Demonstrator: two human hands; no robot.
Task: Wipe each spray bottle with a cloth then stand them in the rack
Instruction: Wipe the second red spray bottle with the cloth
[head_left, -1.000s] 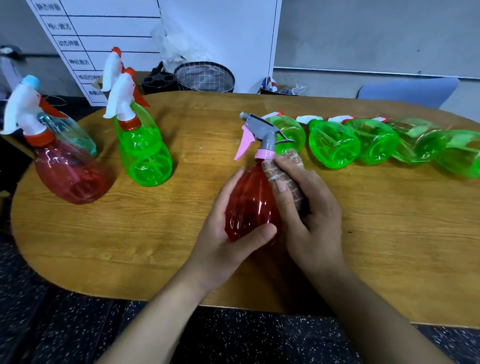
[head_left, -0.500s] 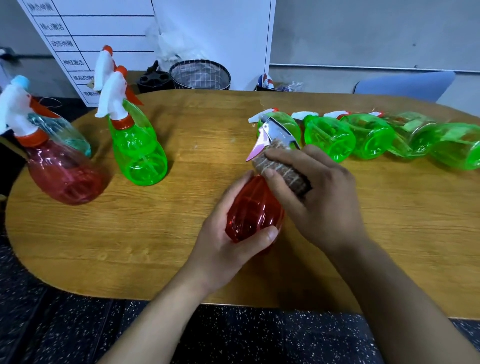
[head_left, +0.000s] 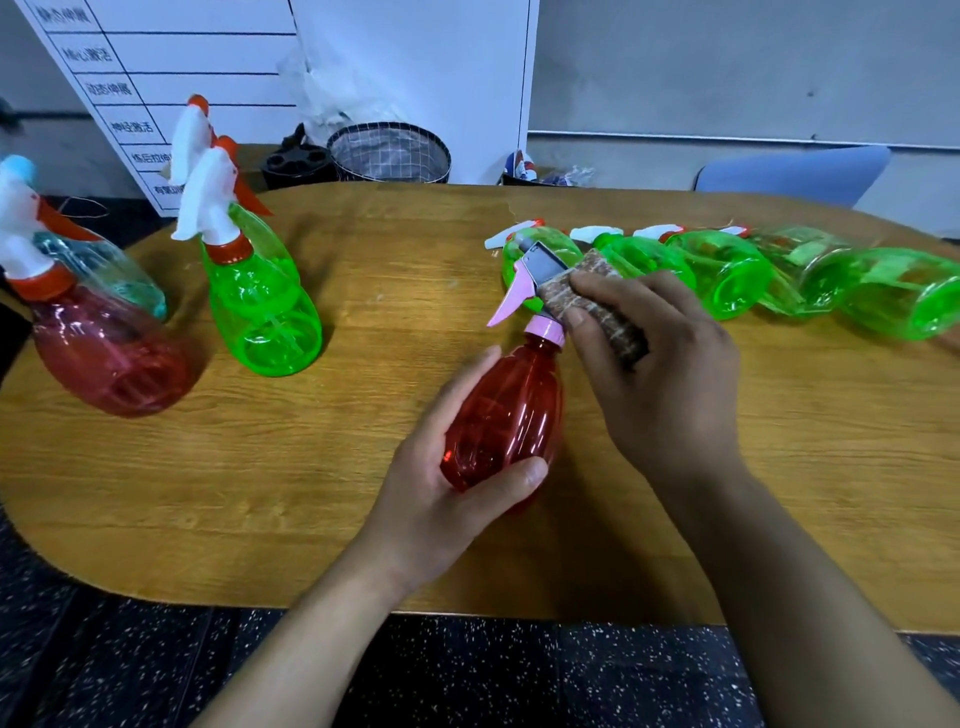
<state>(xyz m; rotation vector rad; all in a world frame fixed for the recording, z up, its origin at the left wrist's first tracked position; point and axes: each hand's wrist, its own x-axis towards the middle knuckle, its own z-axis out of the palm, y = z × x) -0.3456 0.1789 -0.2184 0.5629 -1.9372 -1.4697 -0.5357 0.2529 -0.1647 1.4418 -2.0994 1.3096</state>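
My left hand (head_left: 441, 499) grips the body of a red spray bottle (head_left: 506, 415) with a pink collar and grey head, tilted over the table. My right hand (head_left: 660, 374) holds a brown checked cloth (head_left: 597, 306) against the bottle's grey spray head and neck. Several green spray bottles (head_left: 727, 270) lie on their sides in a row at the back right. At the left stand a green bottle (head_left: 260, 306), a red bottle (head_left: 104, 353) and a bluish bottle (head_left: 93, 260) behind it.
The wooden oval table (head_left: 311, 493) has its front edge close to me. Behind it are a round mesh basket (head_left: 389, 153), a black holder (head_left: 293, 163), a white board with writing (head_left: 156, 78) and a blue chair back (head_left: 795, 171).
My right hand has slid the cloth up from the bottle's shoulder to its spray head. The bottle has tipped slightly away from me in my left hand.
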